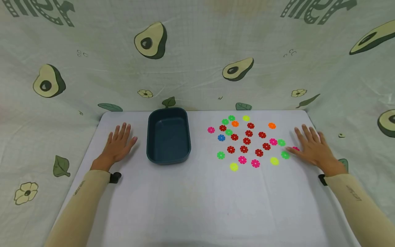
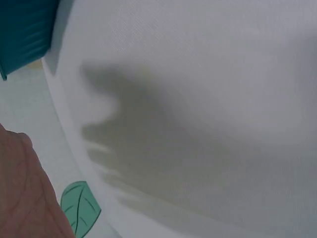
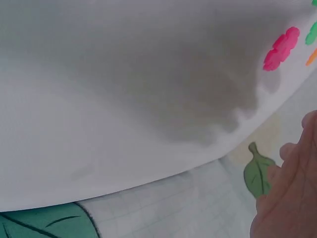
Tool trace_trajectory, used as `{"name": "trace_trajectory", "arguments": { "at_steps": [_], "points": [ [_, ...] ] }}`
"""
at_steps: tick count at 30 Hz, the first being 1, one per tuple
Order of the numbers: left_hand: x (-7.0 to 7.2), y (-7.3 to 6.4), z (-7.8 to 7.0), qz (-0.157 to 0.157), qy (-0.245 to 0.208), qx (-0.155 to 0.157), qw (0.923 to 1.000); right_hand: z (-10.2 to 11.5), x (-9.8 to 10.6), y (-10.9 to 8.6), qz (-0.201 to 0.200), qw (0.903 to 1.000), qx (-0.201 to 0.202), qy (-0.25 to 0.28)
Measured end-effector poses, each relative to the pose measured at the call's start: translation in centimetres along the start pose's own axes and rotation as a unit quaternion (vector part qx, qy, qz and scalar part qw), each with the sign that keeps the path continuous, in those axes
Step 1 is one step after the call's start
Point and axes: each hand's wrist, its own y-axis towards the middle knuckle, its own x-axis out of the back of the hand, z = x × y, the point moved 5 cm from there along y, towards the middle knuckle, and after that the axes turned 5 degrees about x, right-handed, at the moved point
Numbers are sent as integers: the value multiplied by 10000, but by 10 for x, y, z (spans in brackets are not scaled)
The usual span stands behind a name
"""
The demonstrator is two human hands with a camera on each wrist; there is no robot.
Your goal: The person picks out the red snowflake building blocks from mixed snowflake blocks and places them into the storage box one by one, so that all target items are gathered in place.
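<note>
My left hand (image 1: 116, 146) and right hand (image 1: 314, 151), empty, fingers outstretched, hover apart, seemingly leaving the tray (image 1: 168, 140) and discs (image 1: 247, 141) room between.

A pale cloth (image 1: 191, 37) printed with avocados (image 1: 150, 40), flowers (image 1: 26, 193) and leaves (image 1: 61, 166) spreads behind and beside a white table (image 1: 197, 206).

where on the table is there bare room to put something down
The widest bare patch of the white table is the near part, between the sleeves, nearer than the tray and coloured discs. Narrower strips lie between the left hand and the tray, and between the tray and the discs. Crowded: among the discs, up to the right hand.
</note>
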Motion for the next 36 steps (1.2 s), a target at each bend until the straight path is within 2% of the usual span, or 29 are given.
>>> {"name": "trace_trajectory", "arguments": {
  "at_steps": [7, 10, 12, 14, 18, 24, 28, 32, 34, 36],
  "points": [
    [2, 0, -17, 96, -520, -151, 9985, 15, 5, 5, -53, 9999, 89, 15],
    [2, 4, -23, 131, -932, -225, 9953, 22, 8, 6, -122, 9997, 174, 110],
    [2, 6, -25, 255, -1384, -255, 9897, 27, 9, 7, -206, 9993, 275, 174],
    [2, 7, -27, 492, -1932, -211, 9797, 31, 10, 7, -309, 9986, 384, 214],
    [5, 3, -33, 952, -2840, -57, 9541, 44, 16, 8, -463, 9970, 568, 258],
    [6, 1, -46, 1074, -3547, -108, 9287, 63, 24, 12, -617, 9943, 763, 421],
    [6, 1, -52, 1174, -4157, -180, 9017, 73, 27, 16, -683, 9886, 791, 1080],
    [6, 0, -56, 1227, -4706, -194, 8735, 80, 29, 17, -733, 9716, 721, 2130],
    [7, 0, -57, 1238, -4865, -159, 8647, 82, 30, 17, -787, 9622, 720, 2507],
    [7, -1, -58, 1252, -4959, -116, 8592, 84, 30, 17, -852, 9568, 719, 2685]
  ]
}}
